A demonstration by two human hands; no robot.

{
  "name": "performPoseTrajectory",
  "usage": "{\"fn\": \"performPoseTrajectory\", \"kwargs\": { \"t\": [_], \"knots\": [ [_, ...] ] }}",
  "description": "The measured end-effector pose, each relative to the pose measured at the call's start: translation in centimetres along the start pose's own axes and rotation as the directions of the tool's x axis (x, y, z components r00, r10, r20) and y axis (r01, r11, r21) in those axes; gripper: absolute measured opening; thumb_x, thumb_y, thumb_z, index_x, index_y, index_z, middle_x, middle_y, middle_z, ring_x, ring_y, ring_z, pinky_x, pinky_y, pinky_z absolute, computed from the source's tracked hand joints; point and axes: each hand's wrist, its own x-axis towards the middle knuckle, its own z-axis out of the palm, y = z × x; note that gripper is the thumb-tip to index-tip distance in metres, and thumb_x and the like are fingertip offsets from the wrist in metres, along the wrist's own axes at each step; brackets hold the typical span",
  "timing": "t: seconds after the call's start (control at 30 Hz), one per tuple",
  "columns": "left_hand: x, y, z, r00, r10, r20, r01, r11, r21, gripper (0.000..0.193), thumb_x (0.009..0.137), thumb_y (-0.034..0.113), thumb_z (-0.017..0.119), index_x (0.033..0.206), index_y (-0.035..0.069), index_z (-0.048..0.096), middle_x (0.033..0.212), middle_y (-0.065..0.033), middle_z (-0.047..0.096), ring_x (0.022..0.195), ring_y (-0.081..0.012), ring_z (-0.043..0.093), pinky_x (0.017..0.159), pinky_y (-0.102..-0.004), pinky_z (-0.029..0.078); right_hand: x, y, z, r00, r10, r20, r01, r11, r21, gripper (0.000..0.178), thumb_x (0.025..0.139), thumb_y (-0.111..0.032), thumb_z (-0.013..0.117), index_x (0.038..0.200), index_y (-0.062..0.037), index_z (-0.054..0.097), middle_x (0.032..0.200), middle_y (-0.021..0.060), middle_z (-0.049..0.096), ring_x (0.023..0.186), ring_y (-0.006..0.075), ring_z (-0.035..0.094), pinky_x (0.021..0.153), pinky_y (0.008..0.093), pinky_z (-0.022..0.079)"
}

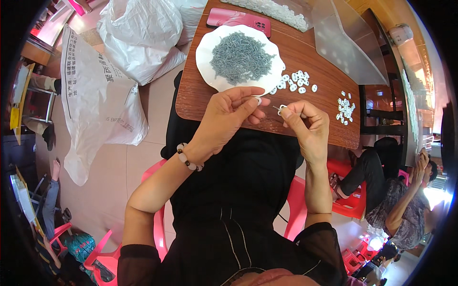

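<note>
My left hand [229, 114] pinches a small white ring [257, 100] between thumb and fingertips at the near edge of the brown table [315, 62]. Just to its right, my right hand [305, 125] holds a small grey screw with a white ring on it [280, 109]. The two hands are a few centimetres apart. Beyond them stands a white scalloped plate [206, 57] heaped with grey screws [241, 57]. To the right of the plate lies a cluster of loose white rings [295, 82], and a smaller group of assembled pieces [345, 108] lies further right.
A pink phone [238, 20] lies behind the plate. A clear plastic bag [343, 43] and a strip of white rings [276, 10] sit at the table's far side. Big white sacks [100, 95] stand on the floor at left. Another person [400, 190] sits at right on red chairs.
</note>
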Motion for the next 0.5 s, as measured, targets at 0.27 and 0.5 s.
{"fn": "performPoseTrajectory", "kwargs": {
  "t": [0.27,0.5],
  "knots": [
    [-0.29,-0.26,-0.41,0.997,0.050,0.061,-0.052,0.998,0.040,0.028,0.094,0.016,0.060,0.117,0.001,0.063,0.100,-0.0056,0.068,0.082,-0.0056,0.060,0.074,-0.0197,0.050,-0.71,-0.25,-0.07,0.999,0.015,-0.037,-0.012,0.996,0.092,0.010,0.088,-0.008,0.066,0.081,-0.0009,0.065,0.068,-0.0019,0.061,0.062,0.0023,0.052,0.059,0.0179,0.040],
    [-0.46,-0.39,0.05,0.999,-0.010,0.041,0.011,1.000,-0.024,0.030,0.094,0.014,0.060,0.120,0.000,0.061,0.095,-0.0030,0.067,0.080,-0.0060,0.060,0.073,-0.0203,0.051,-0.91,0.23,0.32,0.999,0.046,0.004,-0.046,0.981,0.189,0.010,0.089,-0.009,0.064,0.084,-0.0011,0.065,0.070,-0.0013,0.061,0.065,0.0029,0.053,0.061,0.0180,0.040]
  ]
}}
